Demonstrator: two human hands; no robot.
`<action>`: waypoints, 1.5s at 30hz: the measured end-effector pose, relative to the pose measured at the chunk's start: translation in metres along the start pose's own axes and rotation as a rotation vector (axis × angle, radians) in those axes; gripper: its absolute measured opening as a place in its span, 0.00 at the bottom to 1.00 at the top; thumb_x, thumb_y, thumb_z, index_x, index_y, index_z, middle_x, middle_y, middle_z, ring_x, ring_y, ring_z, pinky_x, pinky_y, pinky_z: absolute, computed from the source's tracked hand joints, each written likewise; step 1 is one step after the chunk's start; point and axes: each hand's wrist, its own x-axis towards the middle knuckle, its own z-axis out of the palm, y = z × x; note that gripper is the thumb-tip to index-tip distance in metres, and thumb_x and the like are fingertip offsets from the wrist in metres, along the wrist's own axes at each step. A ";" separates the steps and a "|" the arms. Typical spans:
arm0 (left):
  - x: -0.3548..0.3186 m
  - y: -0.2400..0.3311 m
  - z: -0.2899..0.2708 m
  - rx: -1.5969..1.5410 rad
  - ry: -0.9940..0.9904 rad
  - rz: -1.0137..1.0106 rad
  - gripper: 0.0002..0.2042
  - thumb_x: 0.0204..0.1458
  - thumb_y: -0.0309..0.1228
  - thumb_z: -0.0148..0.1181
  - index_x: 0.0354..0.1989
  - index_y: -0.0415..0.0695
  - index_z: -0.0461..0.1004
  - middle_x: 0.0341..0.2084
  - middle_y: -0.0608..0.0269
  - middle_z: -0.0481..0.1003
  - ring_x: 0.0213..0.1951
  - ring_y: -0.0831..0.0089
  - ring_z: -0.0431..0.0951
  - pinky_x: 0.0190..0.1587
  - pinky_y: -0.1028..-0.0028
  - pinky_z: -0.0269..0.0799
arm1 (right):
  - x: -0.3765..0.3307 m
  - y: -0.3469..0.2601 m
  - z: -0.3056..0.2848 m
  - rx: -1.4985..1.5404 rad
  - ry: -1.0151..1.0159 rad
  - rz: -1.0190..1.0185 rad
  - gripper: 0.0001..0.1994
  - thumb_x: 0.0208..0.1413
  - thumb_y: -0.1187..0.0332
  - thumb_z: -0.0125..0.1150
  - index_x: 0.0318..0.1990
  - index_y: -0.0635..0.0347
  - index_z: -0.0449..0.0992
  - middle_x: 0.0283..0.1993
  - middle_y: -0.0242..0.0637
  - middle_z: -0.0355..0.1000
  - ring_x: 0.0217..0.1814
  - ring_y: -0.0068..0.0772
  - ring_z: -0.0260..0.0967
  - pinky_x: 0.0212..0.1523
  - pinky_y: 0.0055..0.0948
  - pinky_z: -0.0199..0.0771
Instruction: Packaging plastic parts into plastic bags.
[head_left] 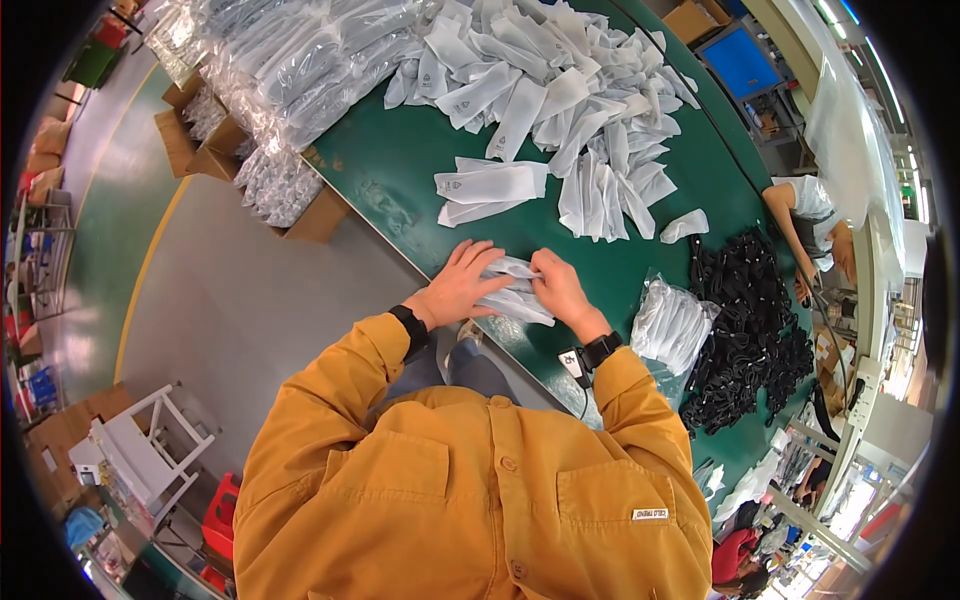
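At the near edge of the green table, a small stack of frosted plastic pouches (518, 301) lies between my two hands. My left hand (457, 287) grips its left end, fingers over the far side and thumb along the near side. Curled fingers of my right hand (562, 290) hold the upper right part of the same stack. Just beyond, a few similar pouches (495, 186) lie in a neat pile with dark print on them. A big loose heap of pouches (560, 75) covers the far part of the table. What the pouches contain is hard to see.
Right of my hands sit a clear bag of white pouches (668, 322) and a mound of black cables (755, 330). Bagged bundles (300, 60) are stacked at the far left. Open cartons (315, 215) stand beside the table. Another person (808, 225) works across the right side.
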 end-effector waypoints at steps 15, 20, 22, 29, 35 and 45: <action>0.002 -0.005 0.014 -0.144 -0.028 0.007 0.37 0.35 0.37 0.73 0.57 0.46 0.65 0.57 0.53 0.62 0.59 0.53 0.60 0.64 0.52 0.54 | 0.119 -0.011 -0.008 -0.297 0.289 -0.140 0.12 0.48 0.77 0.59 0.43 0.65 0.73 0.43 0.44 0.72 0.36 0.45 0.73 0.38 0.34 0.73; -0.004 -0.006 0.010 -0.206 -0.114 -0.077 0.38 0.32 0.38 0.74 0.57 0.44 0.65 0.59 0.52 0.60 0.61 0.50 0.58 0.65 0.52 0.53 | 0.063 -0.005 -0.024 0.218 0.165 0.117 0.11 0.48 0.76 0.63 0.41 0.65 0.72 0.34 0.39 0.73 0.34 0.35 0.72 0.35 0.29 0.72; -0.002 -0.003 0.003 -0.109 -0.058 -0.040 0.39 0.31 0.38 0.75 0.57 0.45 0.66 0.60 0.51 0.58 0.62 0.48 0.56 0.65 0.52 0.52 | 0.038 0.012 -0.020 0.455 0.146 0.254 0.10 0.48 0.75 0.64 0.38 0.64 0.73 0.29 0.33 0.72 0.31 0.24 0.69 0.33 0.23 0.69; 0.023 -0.009 -0.008 -0.025 -0.061 0.008 0.37 0.29 0.40 0.76 0.54 0.48 0.69 0.59 0.48 0.57 0.64 0.45 0.53 0.65 0.51 0.53 | -0.005 0.038 0.012 0.566 0.181 0.255 0.10 0.48 0.74 0.66 0.37 0.62 0.73 0.28 0.29 0.70 0.28 0.18 0.67 0.31 0.21 0.69; 0.023 -0.025 0.007 -0.196 -0.152 0.017 0.39 0.29 0.40 0.77 0.56 0.50 0.67 0.60 0.47 0.56 0.65 0.43 0.52 0.64 0.51 0.55 | -0.017 0.008 -0.008 0.201 0.163 0.320 0.17 0.45 0.69 0.70 0.42 0.61 0.74 0.38 0.36 0.73 0.36 0.32 0.71 0.39 0.30 0.72; 0.028 -0.012 0.038 -0.349 0.185 -0.177 0.20 0.53 0.30 0.56 0.54 0.38 0.63 0.55 0.46 0.63 0.59 0.48 0.62 0.62 0.59 0.57 | -0.025 -0.022 0.025 -0.388 0.135 -0.083 0.49 0.34 0.51 0.75 0.67 0.56 0.57 0.63 0.50 0.55 0.66 0.58 0.52 0.62 0.53 0.58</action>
